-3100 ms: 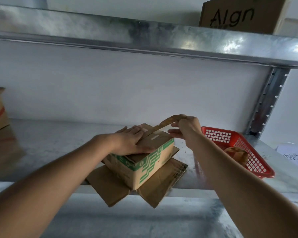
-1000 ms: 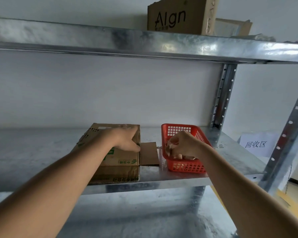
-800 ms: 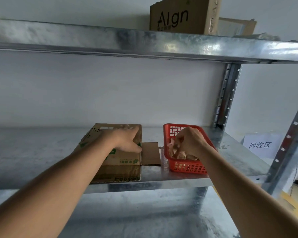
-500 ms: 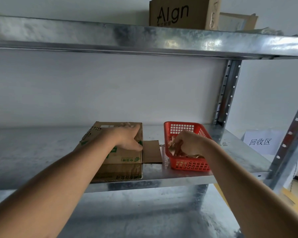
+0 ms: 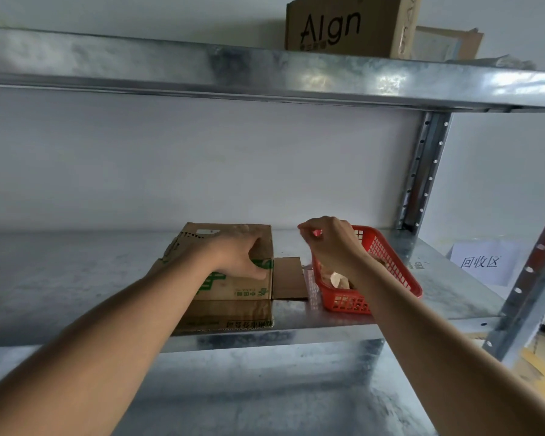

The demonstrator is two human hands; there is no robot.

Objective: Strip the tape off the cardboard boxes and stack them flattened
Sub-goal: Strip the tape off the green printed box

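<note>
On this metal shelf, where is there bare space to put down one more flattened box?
The wide bare stretch of the galvanised metal shelf left of the flattened green-printed cardboard box is free. A smaller patch lies right of the red plastic basket, before the upright post. Between box and basket it is crowded: a brown cardboard flap fills the gap.

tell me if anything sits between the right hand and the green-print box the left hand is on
Nothing visible blocks it. The right hand is raised over the left rim of the red basket; between it and the flattened box under the left hand lie only bare shelf and a flat cardboard flap.
</note>
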